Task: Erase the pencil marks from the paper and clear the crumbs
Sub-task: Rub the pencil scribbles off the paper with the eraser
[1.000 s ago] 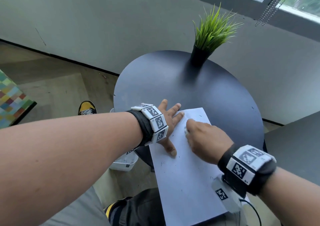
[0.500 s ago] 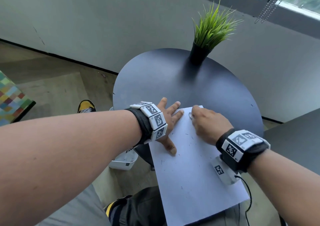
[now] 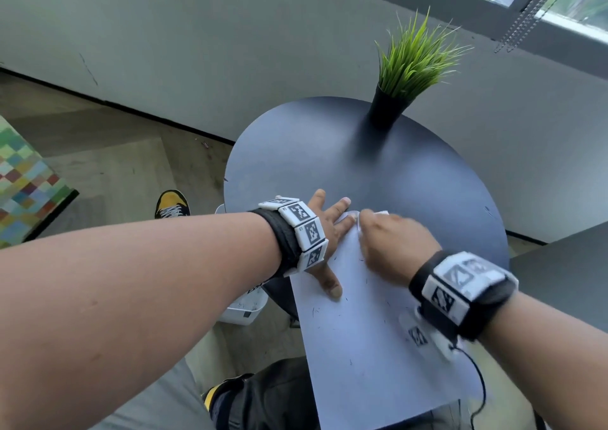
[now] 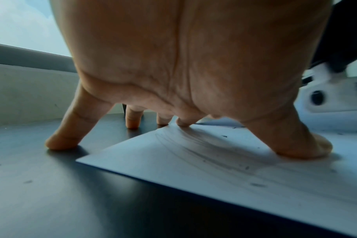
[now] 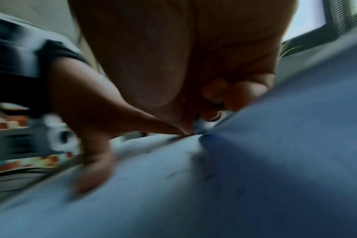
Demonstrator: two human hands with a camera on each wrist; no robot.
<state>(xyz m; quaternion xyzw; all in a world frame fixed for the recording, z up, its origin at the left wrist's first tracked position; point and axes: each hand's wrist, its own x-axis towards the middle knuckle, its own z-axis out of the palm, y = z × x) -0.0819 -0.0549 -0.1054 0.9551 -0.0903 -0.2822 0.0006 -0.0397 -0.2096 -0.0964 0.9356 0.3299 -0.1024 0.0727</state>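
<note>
A white paper lies on the round dark table, its near end hanging over the table edge. My left hand is spread flat: the thumb and a fingertip press the paper's far left corner and the other fingers rest on the table. Faint grey pencil marks curve under this palm. My right hand, blurred by motion, pinches a small pale eraser against the paper's far edge, close to the left fingertips. Dark crumbs are scattered over the sheet.
A potted grass plant stands at the table's far side. A white bin sits on the floor under the table's left edge, near a yellow and black shoe. Another dark surface adjoins on the right.
My right hand has slid with the eraser from the paper's upper middle to its far edge and is now blurred. The left hand stays pressed in place.
</note>
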